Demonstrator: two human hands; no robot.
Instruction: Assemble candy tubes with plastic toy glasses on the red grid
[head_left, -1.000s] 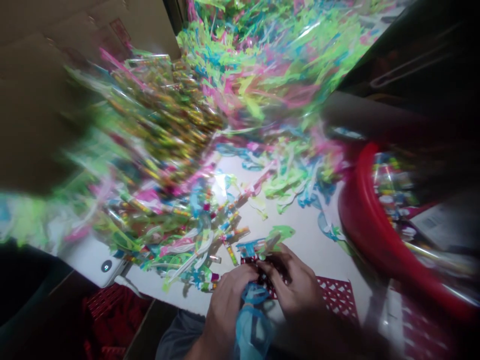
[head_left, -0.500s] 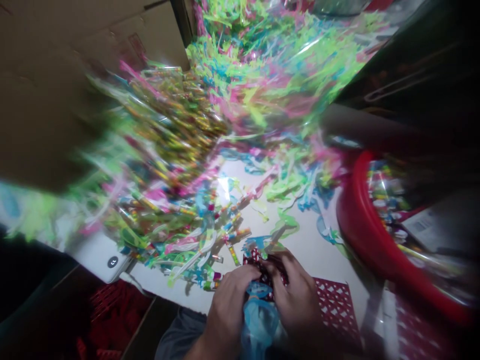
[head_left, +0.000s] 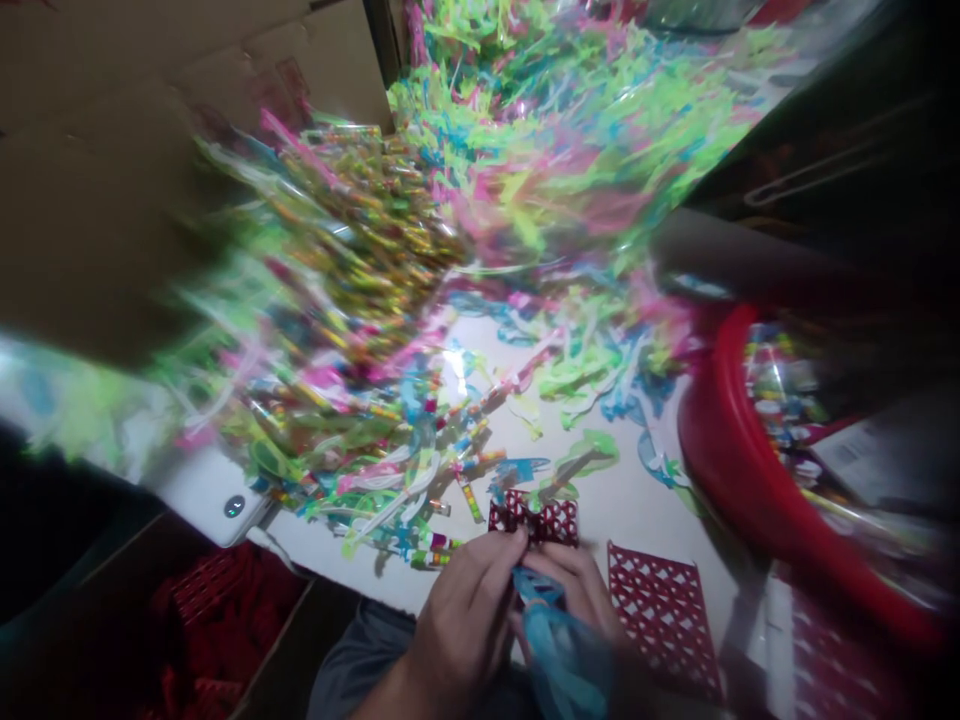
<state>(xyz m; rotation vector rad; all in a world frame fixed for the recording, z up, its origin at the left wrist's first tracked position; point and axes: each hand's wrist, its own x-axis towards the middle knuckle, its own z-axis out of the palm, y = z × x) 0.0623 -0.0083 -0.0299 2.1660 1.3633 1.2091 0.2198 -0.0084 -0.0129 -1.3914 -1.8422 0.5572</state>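
At the table's near edge, my left hand (head_left: pixel 469 610) is closed, thumb and finger pinched at the near side of a dark red perforated piece (head_left: pixel 555 518). Close against it on the right, my right hand (head_left: pixel 581 590) has its fingers curled around the top of a translucent blue plastic piece (head_left: pixel 566 650), which hangs below the fingers. The fingertips of both hands meet by the red piece; exactly what each pinches there is partly hidden. A flat red perforated panel (head_left: pixel 664 610) lies right of my right hand.
Colourful plastic strips (head_left: pixel 570 150) are heaped at the back, with candy-like tubes (head_left: pixel 390 230) to the left. A red basin (head_left: pixel 731 450) stands right. A white device (head_left: pixel 214 495) lies at the left edge, above a box of red pieces (head_left: pixel 225 620). Cardboard (head_left: pixel 97 200) rises upper left.
More of the red perforated piece shows beyond my fingers. My right hand has turned and moved lower, and the blue piece has shifted right. The view has shifted slightly.
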